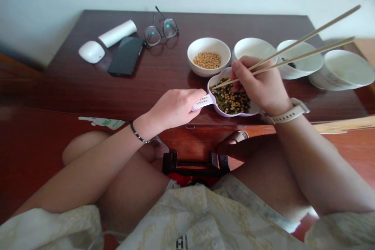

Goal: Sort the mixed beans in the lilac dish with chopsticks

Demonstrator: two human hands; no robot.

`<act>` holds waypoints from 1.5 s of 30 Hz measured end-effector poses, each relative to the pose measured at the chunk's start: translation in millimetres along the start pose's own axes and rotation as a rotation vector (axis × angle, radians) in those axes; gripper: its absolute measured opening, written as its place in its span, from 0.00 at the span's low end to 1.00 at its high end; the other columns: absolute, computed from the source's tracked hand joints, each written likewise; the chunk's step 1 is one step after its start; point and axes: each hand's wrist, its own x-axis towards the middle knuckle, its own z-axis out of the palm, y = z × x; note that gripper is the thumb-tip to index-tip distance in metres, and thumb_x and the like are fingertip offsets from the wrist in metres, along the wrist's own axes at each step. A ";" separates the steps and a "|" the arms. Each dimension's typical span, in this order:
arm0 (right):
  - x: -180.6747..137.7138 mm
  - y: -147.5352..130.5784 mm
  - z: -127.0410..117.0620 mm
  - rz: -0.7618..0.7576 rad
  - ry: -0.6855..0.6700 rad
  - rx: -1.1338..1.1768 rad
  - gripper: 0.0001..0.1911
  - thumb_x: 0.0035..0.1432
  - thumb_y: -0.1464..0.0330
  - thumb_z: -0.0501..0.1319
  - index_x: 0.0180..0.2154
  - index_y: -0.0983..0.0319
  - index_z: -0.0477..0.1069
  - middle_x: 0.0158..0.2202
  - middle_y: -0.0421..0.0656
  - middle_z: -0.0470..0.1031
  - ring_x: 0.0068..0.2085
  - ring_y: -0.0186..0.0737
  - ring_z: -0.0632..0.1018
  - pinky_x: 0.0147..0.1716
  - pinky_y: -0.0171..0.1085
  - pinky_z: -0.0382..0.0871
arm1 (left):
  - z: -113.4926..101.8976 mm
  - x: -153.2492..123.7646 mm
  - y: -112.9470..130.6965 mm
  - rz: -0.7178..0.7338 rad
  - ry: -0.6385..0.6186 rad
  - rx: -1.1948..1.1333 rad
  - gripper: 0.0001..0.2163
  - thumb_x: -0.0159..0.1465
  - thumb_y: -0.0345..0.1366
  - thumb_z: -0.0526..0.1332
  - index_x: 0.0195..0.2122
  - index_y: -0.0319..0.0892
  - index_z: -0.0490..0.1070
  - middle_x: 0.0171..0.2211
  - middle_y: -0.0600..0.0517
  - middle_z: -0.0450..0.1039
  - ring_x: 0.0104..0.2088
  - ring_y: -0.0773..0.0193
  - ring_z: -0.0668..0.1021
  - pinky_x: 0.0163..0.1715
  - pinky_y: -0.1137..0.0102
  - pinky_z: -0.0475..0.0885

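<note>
- Head view, hands: left hand (172, 109), closed over the dish's printed white handle (202, 102); thin dark bracelet (138, 133) on the wrist. Right hand (258, 83), clamped on a pair of long bamboo chopsticks (304, 45), thumb and fingers together around the sticks; white strap watch band (288, 111) on the wrist.
- Central piece: scalloped white dish (222, 103) with lilac rim, at the table's near edge, between both hands. Contents: mix of yellow soybeans and dark green shreds (230, 99). Chopstick tips low over the mix by the rim; contact not discernible.
- Bowls, far side of the dish: white bowl of dry yellow soybeans (207, 59), directly behind the dish. Plain white bowl (254, 49), partly behind the right hand. White bowl with dark bits inside (300, 59), under the chopsticks. White bowl (342, 69) at the right end, tilted and overlapping the table edge.
- Dark reddish-brown wooden table (181, 27): white computer mouse (91, 51), white cylinder (117, 33), black smartphone (125, 56), and dark-framed glasses (161, 31), all at the far left, phone just beside mouse and cylinder.
- Lower foreground: bare knees (83, 148), reddish wooden floor (35, 156), pale patterned cloth (187, 218) across the lap, small green-and-white packet (102, 123) beside the left forearm.
</note>
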 end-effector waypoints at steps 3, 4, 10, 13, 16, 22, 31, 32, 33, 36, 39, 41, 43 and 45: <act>-0.5 -0.9 0.2 0.005 -0.001 0.007 0.29 0.72 0.42 0.59 0.32 0.59 0.73 0.23 0.40 0.73 0.24 0.35 0.73 0.26 0.36 0.63 | 0.3 -0.5 -1.0 0.001 -0.003 -0.004 0.10 0.73 0.34 0.61 0.54 0.42 0.75 0.45 0.48 0.84 0.41 0.58 0.85 0.36 0.68 0.73; -0.6 -1.2 0.2 0.007 -0.003 0.008 0.29 0.72 0.42 0.59 0.32 0.59 0.73 0.23 0.40 0.73 0.24 0.35 0.73 0.26 0.36 0.63 | 0.6 -0.6 -1.3 0.000 -0.003 -0.005 0.10 0.74 0.34 0.61 0.55 0.42 0.74 0.45 0.48 0.84 0.42 0.58 0.85 0.36 0.68 0.73; -0.5 0.9 0.5 0.017 -0.011 -0.001 0.29 0.73 0.41 0.58 0.32 0.59 0.73 0.23 0.40 0.73 0.25 0.36 0.73 0.26 0.37 0.63 | 1.3 -1.0 -2.3 -0.009 -0.011 -0.018 0.10 0.74 0.34 0.61 0.54 0.42 0.74 0.46 0.48 0.84 0.43 0.57 0.86 0.38 0.67 0.74; -0.6 2.6 0.6 0.015 -0.013 0.009 0.30 0.73 0.41 0.57 0.32 0.59 0.72 0.24 0.40 0.73 0.25 0.36 0.73 0.26 0.37 0.63 | 1.7 -1.3 -2.9 -0.003 -0.006 -0.020 0.11 0.74 0.34 0.61 0.55 0.42 0.74 0.47 0.47 0.84 0.43 0.58 0.86 0.39 0.68 0.74; -0.9 2.6 0.5 0.016 -0.016 0.016 0.30 0.73 0.41 0.58 0.32 0.59 0.72 0.24 0.40 0.73 0.26 0.36 0.73 0.27 0.37 0.63 | 2.5 -1.7 -3.6 0.003 0.005 -0.014 0.11 0.74 0.34 0.61 0.56 0.42 0.74 0.47 0.47 0.84 0.43 0.58 0.86 0.38 0.68 0.75; -0.7 0.8 0.6 0.013 -0.017 0.024 0.30 0.72 0.41 0.58 0.32 0.58 0.73 0.24 0.40 0.73 0.26 0.37 0.73 0.27 0.38 0.64 | 2.7 -1.6 -3.7 -0.001 -0.001 -0.008 0.12 0.74 0.34 0.62 0.56 0.42 0.74 0.47 0.48 0.84 0.44 0.56 0.86 0.38 0.67 0.74; -0.2 0.6 0.7 0.012 -0.014 0.019 0.29 0.72 0.41 0.58 0.32 0.58 0.73 0.23 0.40 0.73 0.26 0.37 0.73 0.27 0.38 0.64 | 2.8 -1.7 -3.8 0.002 0.006 -0.010 0.11 0.74 0.34 0.62 0.56 0.42 0.74 0.47 0.48 0.84 0.43 0.57 0.86 0.38 0.67 0.74; -0.2 0.5 0.6 0.012 -0.015 0.019 0.29 0.72 0.41 0.58 0.32 0.58 0.73 0.23 0.40 0.73 0.26 0.37 0.73 0.27 0.38 0.64 | 3.0 -1.7 -3.9 0.003 0.007 -0.011 0.11 0.74 0.34 0.62 0.56 0.42 0.74 0.47 0.48 0.84 0.43 0.56 0.86 0.38 0.67 0.74; -0.3 0.4 0.6 0.013 -0.016 0.019 0.29 0.72 0.41 0.58 0.32 0.58 0.73 0.23 0.40 0.73 0.26 0.37 0.73 0.27 0.38 0.64 | 3.2 -1.7 -4.0 0.003 0.008 -0.012 0.11 0.74 0.34 0.62 0.56 0.42 0.74 0.47 0.48 0.84 0.43 0.57 0.86 0.38 0.67 0.74; -0.5 0.5 0.6 0.016 -0.021 0.019 0.29 0.73 0.42 0.58 0.32 0.58 0.72 0.24 0.40 0.74 0.26 0.37 0.73 0.27 0.37 0.64 | 3.2 -1.7 -4.0 -0.003 0.006 -0.017 0.12 0.74 0.34 0.62 0.56 0.42 0.74 0.47 0.47 0.84 0.43 0.57 0.86 0.38 0.67 0.74; -0.5 1.0 0.7 0.022 -0.019 0.013 0.28 0.73 0.43 0.58 0.32 0.58 0.72 0.24 0.41 0.74 0.26 0.37 0.74 0.27 0.38 0.63 | 2.7 -1.6 -3.6 -0.006 0.004 -0.023 0.12 0.74 0.34 0.61 0.56 0.42 0.74 0.47 0.47 0.84 0.43 0.57 0.86 0.39 0.68 0.75; -0.4 1.6 0.8 0.020 -0.015 0.008 0.28 0.74 0.43 0.58 0.32 0.59 0.72 0.24 0.41 0.74 0.26 0.37 0.74 0.28 0.38 0.64 | 2.5 -1.6 -3.5 -0.003 -0.003 -0.024 0.11 0.74 0.34 0.61 0.56 0.42 0.74 0.48 0.47 0.84 0.44 0.58 0.86 0.39 0.68 0.75; -0.3 2.4 1.0 0.017 -0.013 0.011 0.28 0.74 0.43 0.58 0.32 0.59 0.72 0.24 0.41 0.74 0.26 0.37 0.74 0.28 0.38 0.64 | 2.5 -1.8 -3.6 -0.002 -0.003 -0.025 0.11 0.74 0.34 0.61 0.56 0.42 0.74 0.48 0.46 0.84 0.44 0.57 0.86 0.39 0.68 0.76; -0.2 3.4 1.2 0.019 -0.017 0.020 0.28 0.74 0.43 0.58 0.32 0.59 0.72 0.24 0.40 0.74 0.25 0.37 0.74 0.27 0.38 0.63 | 2.6 -2.0 -3.8 -0.003 0.005 -0.027 0.12 0.74 0.34 0.61 0.56 0.41 0.74 0.48 0.46 0.84 0.44 0.57 0.86 0.40 0.67 0.76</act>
